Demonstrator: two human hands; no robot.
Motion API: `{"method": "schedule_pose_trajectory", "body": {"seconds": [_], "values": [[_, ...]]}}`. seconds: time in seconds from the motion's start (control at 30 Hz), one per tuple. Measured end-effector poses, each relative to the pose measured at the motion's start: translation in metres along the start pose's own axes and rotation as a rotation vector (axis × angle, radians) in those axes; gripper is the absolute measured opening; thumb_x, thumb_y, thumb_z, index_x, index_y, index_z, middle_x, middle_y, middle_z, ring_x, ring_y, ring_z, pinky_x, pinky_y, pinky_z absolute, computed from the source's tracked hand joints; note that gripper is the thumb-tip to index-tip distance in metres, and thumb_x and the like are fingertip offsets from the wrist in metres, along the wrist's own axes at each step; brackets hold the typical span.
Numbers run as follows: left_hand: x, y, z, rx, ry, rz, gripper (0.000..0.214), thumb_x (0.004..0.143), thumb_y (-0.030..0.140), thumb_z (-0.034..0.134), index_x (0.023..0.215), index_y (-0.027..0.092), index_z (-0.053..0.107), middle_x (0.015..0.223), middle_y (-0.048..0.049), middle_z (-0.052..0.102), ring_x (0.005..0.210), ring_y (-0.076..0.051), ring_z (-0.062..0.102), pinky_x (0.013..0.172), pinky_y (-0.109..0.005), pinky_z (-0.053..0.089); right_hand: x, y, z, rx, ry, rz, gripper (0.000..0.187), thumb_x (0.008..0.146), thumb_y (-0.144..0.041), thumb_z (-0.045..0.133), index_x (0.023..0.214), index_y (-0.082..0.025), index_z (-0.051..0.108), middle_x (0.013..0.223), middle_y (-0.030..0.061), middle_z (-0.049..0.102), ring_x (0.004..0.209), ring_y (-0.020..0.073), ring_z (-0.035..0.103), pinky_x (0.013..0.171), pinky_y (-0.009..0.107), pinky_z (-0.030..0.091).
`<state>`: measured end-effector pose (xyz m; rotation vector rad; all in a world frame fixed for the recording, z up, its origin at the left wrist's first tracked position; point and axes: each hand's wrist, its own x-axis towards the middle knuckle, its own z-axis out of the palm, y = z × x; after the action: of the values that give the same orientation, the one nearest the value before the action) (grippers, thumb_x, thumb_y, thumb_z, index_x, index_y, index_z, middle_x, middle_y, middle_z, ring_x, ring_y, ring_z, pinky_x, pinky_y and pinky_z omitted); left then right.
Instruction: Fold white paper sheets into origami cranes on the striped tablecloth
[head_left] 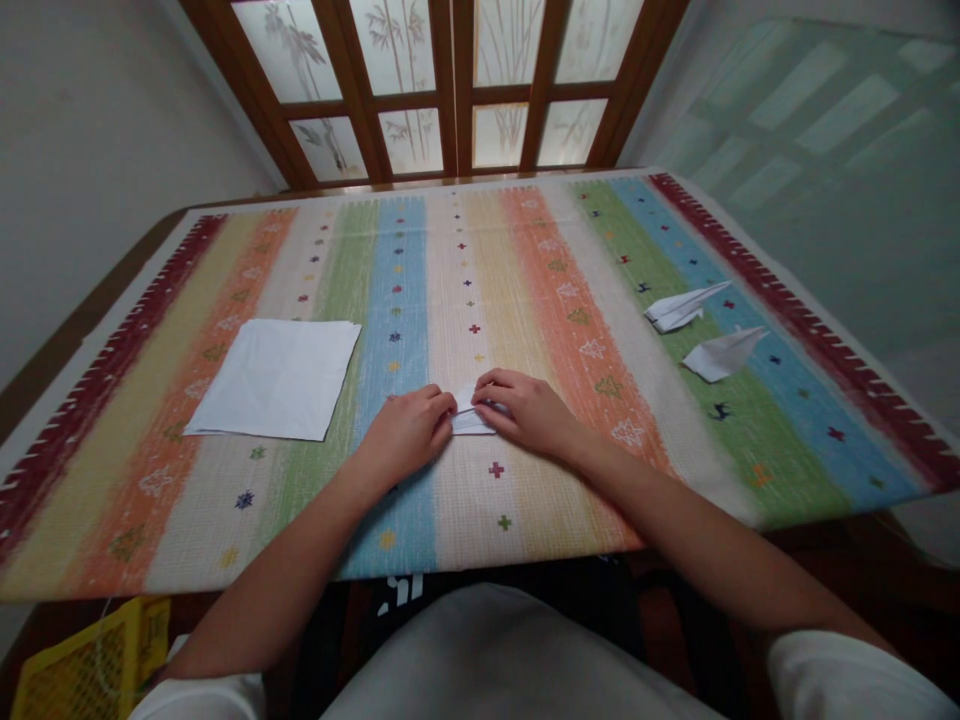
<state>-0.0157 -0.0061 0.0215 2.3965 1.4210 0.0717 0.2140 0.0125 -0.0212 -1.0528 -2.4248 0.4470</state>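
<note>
A small folded piece of white paper (471, 418) lies on the striped tablecloth (525, 280) near the front edge. My left hand (409, 432) rests on its left side with fingers curled and pressed onto the paper. My right hand (525, 408) covers its right side, fingers bent and pinching the fold. Most of the paper is hidden under both hands.
A stack of flat white paper sheets (277, 378) lies to the left. Two folded paper planes (684, 307) (724, 353) sit at the right. A yellow crate (90, 660) stands on the floor at lower left. Wooden-framed frosted windows (442, 90) are behind the table.
</note>
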Motion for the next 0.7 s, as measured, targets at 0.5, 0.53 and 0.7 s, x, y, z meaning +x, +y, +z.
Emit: {"method": "schedule_pose_trajectory", "body": {"seconds": [0.5, 0.53, 0.7], "values": [[-0.003, 0.008, 0.001, 0.172, -0.086, -0.009, 0.025, 0.106, 0.018, 0.053, 0.107, 0.015, 0.078, 0.105, -0.0116, 0.078, 0.093, -0.027, 0.073, 0.078, -0.035, 0.052, -0.004, 0.016, -0.006, -0.049, -0.028, -0.150, 0.017, 0.103, -0.025, 0.067, 0.106, -0.019, 0.083, 0.105, 0.0106, 0.076, 0.099, 0.0245, 0.067, 0.090, 0.040, 0.053], [-0.003, 0.009, 0.000, 0.185, -0.088, -0.016, 0.026, 0.106, 0.018, 0.052, 0.107, 0.016, 0.078, 0.105, -0.0114, 0.078, 0.091, -0.027, 0.073, 0.077, -0.036, 0.052, -0.005, 0.016, -0.007, -0.051, -0.031, -0.142, 0.016, 0.102, -0.025, 0.069, 0.106, -0.019, 0.083, 0.105, 0.0105, 0.077, 0.100, 0.0250, 0.067, 0.090, 0.040, 0.053], [-0.005, 0.009, 0.001, 0.215, -0.055, -0.006, 0.023, 0.104, 0.015, 0.054, 0.104, 0.016, 0.077, 0.102, -0.0110, 0.077, 0.085, -0.026, 0.072, 0.072, -0.035, 0.051, -0.004, 0.014, -0.008, -0.032, -0.037, -0.071, 0.013, 0.099, -0.025, 0.075, 0.103, -0.018, 0.084, 0.106, 0.0107, 0.076, 0.100, 0.0260, 0.066, 0.088, 0.041, 0.053]]}}
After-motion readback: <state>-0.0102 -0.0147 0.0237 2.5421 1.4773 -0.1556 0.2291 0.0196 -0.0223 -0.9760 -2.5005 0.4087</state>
